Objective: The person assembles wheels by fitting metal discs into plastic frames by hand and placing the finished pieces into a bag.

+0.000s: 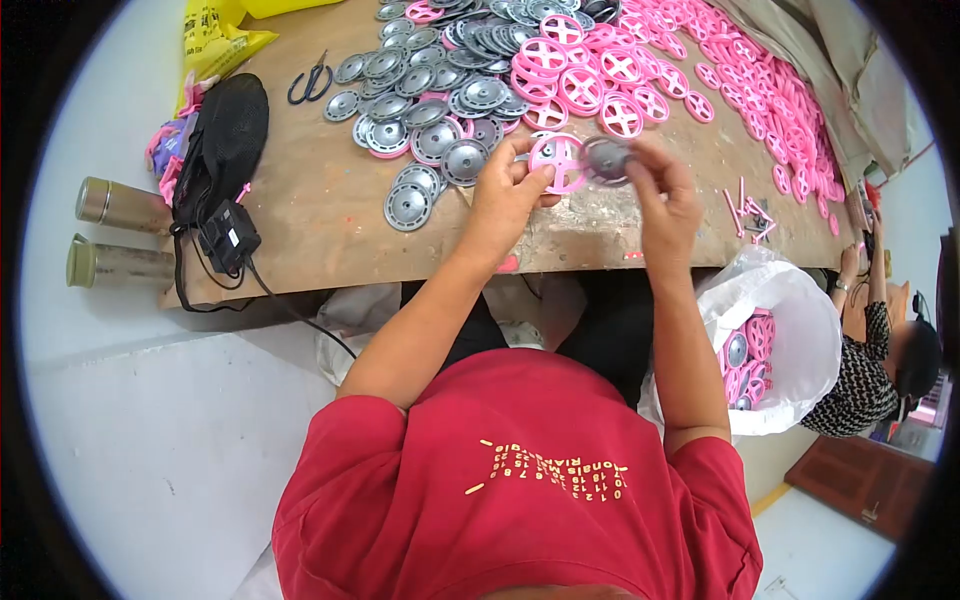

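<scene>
Pink wheel (566,145) in left hand (507,203), gray disc (606,160) in right (665,200)

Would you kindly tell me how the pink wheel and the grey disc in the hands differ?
The pink wheel has open gaps between its spokes, while the grey disc looks mostly filled in. The left hand holds the wheel; the right hand holds the disc. Both are round.

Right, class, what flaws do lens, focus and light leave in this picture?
Head view: dark round border, bent table edge, suggesting a wide lens. Head view: grey disc in the right hand blurred, likely by motion. Head view: glare on the table between right hand and left hand.
</scene>
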Demonstrator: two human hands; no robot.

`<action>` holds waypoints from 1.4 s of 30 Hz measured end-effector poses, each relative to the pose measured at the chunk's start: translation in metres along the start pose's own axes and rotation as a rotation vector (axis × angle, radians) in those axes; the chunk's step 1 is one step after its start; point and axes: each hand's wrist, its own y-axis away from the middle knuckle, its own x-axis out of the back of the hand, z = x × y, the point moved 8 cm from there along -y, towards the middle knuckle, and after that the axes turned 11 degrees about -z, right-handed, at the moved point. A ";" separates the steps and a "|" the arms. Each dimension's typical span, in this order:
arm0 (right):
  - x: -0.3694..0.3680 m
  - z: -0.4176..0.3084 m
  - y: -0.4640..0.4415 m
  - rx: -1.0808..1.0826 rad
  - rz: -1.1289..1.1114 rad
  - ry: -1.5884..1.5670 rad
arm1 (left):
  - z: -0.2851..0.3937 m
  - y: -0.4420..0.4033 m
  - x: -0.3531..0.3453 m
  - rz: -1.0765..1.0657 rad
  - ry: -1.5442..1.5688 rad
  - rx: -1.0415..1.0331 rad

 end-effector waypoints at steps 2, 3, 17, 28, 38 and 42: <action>0.014 0.002 -0.002 -0.022 0.085 -0.076 | -0.005 0.000 -0.001 -0.024 -0.047 0.044; 0.015 0.000 -0.004 -0.043 0.083 -0.222 | -0.005 0.002 -0.003 -0.023 -0.050 0.045; -0.019 0.010 0.016 -0.210 -0.343 -0.220 | 0.004 0.012 -0.037 -0.136 -0.282 -0.132; 0.003 0.015 0.044 -0.250 -0.315 -0.288 | -0.043 0.016 -0.065 -0.225 -0.104 0.059; 0.230 -0.003 0.123 -0.261 0.207 0.243 | 0.016 -0.006 -0.044 -0.101 -1.180 -0.478; 0.238 -0.038 0.112 -0.240 0.254 0.924 | 0.043 -0.037 0.003 0.111 -1.378 -0.505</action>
